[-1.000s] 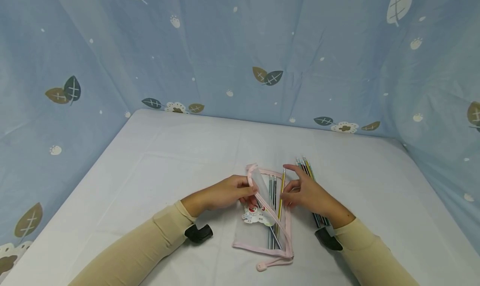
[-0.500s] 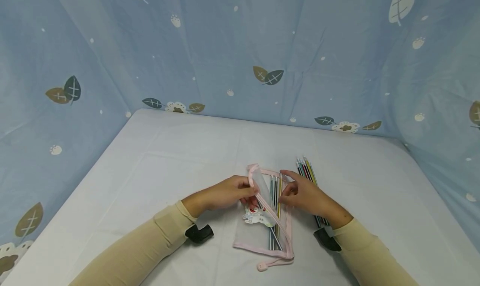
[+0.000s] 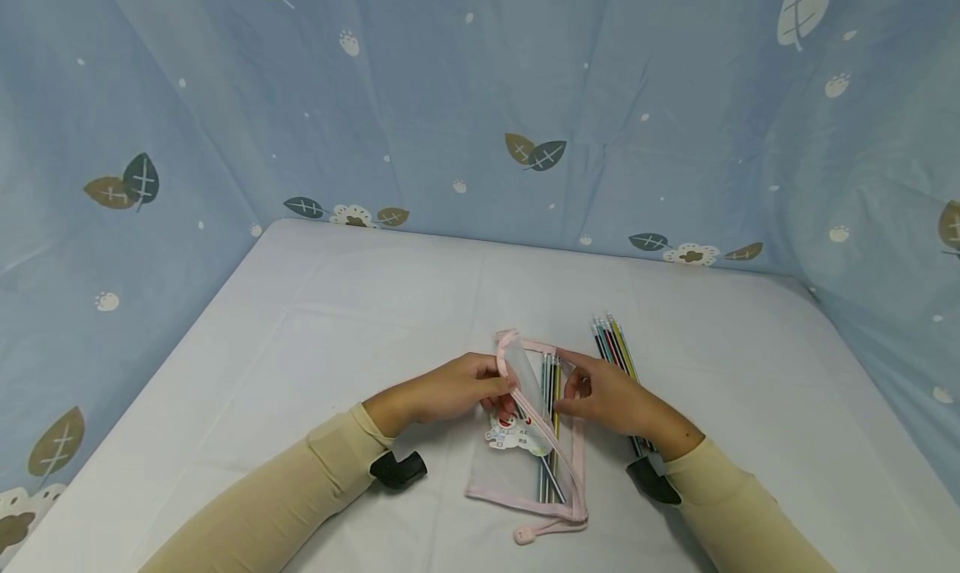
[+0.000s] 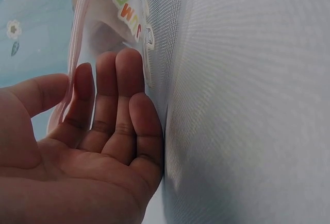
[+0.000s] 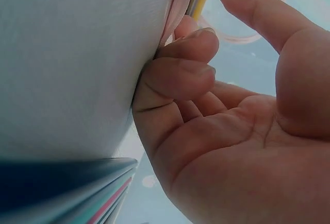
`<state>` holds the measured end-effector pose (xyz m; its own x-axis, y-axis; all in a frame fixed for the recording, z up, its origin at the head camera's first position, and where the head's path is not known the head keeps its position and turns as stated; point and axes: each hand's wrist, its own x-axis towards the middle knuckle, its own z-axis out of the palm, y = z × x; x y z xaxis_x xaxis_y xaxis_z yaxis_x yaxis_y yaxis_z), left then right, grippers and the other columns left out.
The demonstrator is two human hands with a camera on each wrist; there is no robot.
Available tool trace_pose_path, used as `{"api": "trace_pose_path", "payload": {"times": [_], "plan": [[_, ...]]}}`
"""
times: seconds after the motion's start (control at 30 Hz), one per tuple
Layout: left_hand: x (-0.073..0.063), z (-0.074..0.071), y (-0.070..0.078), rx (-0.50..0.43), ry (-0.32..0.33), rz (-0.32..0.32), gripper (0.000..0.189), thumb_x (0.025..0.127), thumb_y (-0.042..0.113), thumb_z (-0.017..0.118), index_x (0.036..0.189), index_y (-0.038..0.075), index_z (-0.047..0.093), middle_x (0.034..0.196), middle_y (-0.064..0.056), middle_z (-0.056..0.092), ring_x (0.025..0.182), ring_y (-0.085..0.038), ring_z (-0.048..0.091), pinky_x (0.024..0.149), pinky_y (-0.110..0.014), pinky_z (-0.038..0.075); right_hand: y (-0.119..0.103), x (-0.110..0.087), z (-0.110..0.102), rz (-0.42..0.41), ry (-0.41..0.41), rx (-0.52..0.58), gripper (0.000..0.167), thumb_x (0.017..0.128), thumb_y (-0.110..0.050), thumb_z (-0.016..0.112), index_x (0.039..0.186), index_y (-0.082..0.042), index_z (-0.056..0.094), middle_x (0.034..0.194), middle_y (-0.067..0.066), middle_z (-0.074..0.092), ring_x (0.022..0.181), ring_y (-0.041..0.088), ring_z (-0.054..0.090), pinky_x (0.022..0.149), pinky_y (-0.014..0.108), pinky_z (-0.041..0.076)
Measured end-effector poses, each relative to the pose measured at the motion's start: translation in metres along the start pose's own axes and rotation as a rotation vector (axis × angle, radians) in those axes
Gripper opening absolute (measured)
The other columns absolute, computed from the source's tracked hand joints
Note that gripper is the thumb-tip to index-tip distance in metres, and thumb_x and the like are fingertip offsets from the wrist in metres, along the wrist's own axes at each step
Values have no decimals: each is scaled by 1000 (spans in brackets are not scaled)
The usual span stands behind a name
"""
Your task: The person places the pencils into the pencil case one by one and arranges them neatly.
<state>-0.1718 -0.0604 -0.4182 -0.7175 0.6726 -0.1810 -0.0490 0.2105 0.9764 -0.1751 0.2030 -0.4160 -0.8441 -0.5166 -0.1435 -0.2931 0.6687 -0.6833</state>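
A mesh pencil case [image 3: 498, 477] with pink trim and a cartoon patch [image 3: 517, 432] lies on the table, its top pulled open. With thumb and fingers my left hand [image 3: 453, 387] pinches the pink zip edge, lifting the flap. In the left wrist view that edge [image 4: 78, 33] runs between thumb and forefinger. Several pencils [image 3: 543, 473] lie inside. My right hand [image 3: 618, 396] is at the case's right side, forefinger at the top end of a yellow-striped pencil [image 3: 557, 385] and thumb beside it. In the right wrist view the thumb stands apart from the curled fingers [image 5: 180, 80].
A bundle of pencils [image 3: 613, 344] lies right of the case, partly under my right forearm. The zip's pink pull [image 3: 525, 535] lies at the near end. White cloth covers the table [image 3: 360, 306]; a blue patterned curtain [image 3: 450, 98] hangs behind and at both sides.
The yellow-striped pencil has moved left, into the case beside the others, with my right hand following it. The right hand's forefinger has come lower. My left hand has stayed on the case edge.
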Motion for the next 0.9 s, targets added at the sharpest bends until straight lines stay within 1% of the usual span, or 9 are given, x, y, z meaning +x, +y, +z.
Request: {"api": "trace_pose_path", "payload": {"times": [0.2, 0.3, 0.37, 0.47, 0.57, 0.63, 0.7, 0.9], "plan": [[1, 0, 1, 26, -4, 0, 24, 105, 19, 52, 102, -1, 64, 92, -10, 72, 81, -12, 65, 76, -26, 52, -1, -1, -1, -3, 2, -3, 80, 89, -22, 76, 151, 4, 34, 86, 2, 62, 74, 11, 54, 62, 24, 48], [1, -1, 0, 37, -3, 0, 25, 105, 20, 51, 102, -1, 64, 92, -11, 72, 81, -12, 65, 77, -26, 52, -2, -1, -1, 12, 24, 16, 78, 92, -21, 73, 153, 2, 32, 88, 3, 62, 77, 12, 56, 64, 24, 49], [0, -1, 0, 43, -2, -2, 25, 105, 20, 51, 103, -1, 65, 92, -11, 72, 81, -12, 64, 77, -27, 52, -4, -2, -2, 20, 42, 37, 72, 93, -20, 70, 153, -2, 35, 90, 4, 62, 78, 14, 58, 65, 26, 49], [0, -2, -2, 50, -8, 3, 26, 105, 20, 51, 104, -1, 66, 91, -11, 71, 81, -13, 63, 77, -27, 51, -6, -3, -6, 36, 66, 78, 55, 96, -19, 67, 145, -7, 47, 89, 6, 62, 74, 15, 59, 61, 28, 50], [0, -2, -2, 45, -14, 10, 27, 105, 21, 51, 103, -1, 66, 91, -11, 71, 81, -13, 63, 77, -28, 52, -7, -5, -12, 49, 114, 88, 35, 97, -19, 65, 131, -9, 59, 86, 6, 61, 66, 16, 56, 55, 29, 48], [1, -2, -2, 40, -14, 14, 28, 105, 22, 51, 102, -2, 66, 91, -11, 71, 81, -13, 64, 77, -28, 53, -8, -8, -17, 55, 162, 75, 29, 97, -20, 66, 124, -10, 62, 84, 7, 60, 64, 17, 55, 53, 29, 47], [1, -1, -2, 36, -11, 16, 27, 105, 21, 51, 102, -2, 66, 91, -11, 71, 81, -13, 64, 77, -28, 53, -8, -10, -22, 62, 213, 49, 26, 97, -20, 66, 121, -10, 64, 84, 6, 59, 65, 17, 54, 53, 29, 46], [-1, 0, 0, 27, -2, 7, 26, 105, 20, 51, 101, -2, 65, 91, -11, 71, 81, -13, 65, 78, -28, 53, 0, -14, -33, 57, 330, -44, 24, 98, -17, 65, 120, -7, 64, 88, 7, 62, 71, 18, 55, 57, 28, 46]]}}
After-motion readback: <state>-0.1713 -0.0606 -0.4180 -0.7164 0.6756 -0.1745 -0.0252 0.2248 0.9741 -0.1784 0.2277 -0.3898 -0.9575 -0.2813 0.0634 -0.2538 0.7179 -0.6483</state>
